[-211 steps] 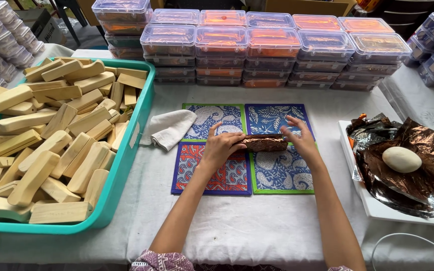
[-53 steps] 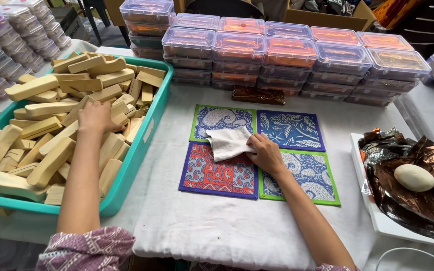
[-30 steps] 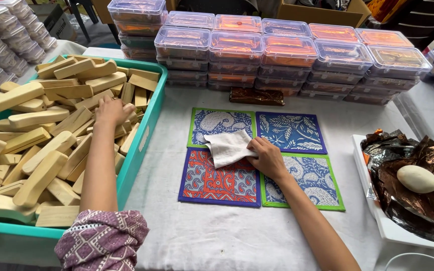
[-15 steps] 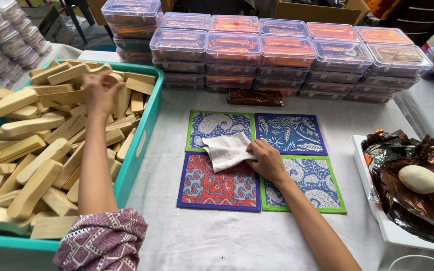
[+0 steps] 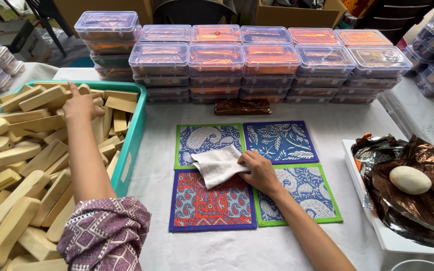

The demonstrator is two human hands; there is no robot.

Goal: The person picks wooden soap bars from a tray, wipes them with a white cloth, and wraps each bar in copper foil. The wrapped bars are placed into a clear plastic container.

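Right hand (image 5: 259, 170) pinches the limp, light white cloth (image 5: 218, 165) flat on the patterned mats (image 5: 282, 143), while the left hand (image 5: 79, 103) closes on a stiff, pale wooden block (image 5: 121, 104) in the teal bin (image 5: 132, 145), best gripped mid-length.

Left hand (image 5: 79, 104) on wooden blocks (image 5: 31, 150); right hand (image 5: 259, 171) presses white cloth (image 5: 218, 164) (on mats).

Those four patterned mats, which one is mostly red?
The near-left mat, bordered in dark blue with a red-orange paisley pattern. The other three are blue and white; two of them have green borders. The white cloth under the right hand overlaps its top edge.
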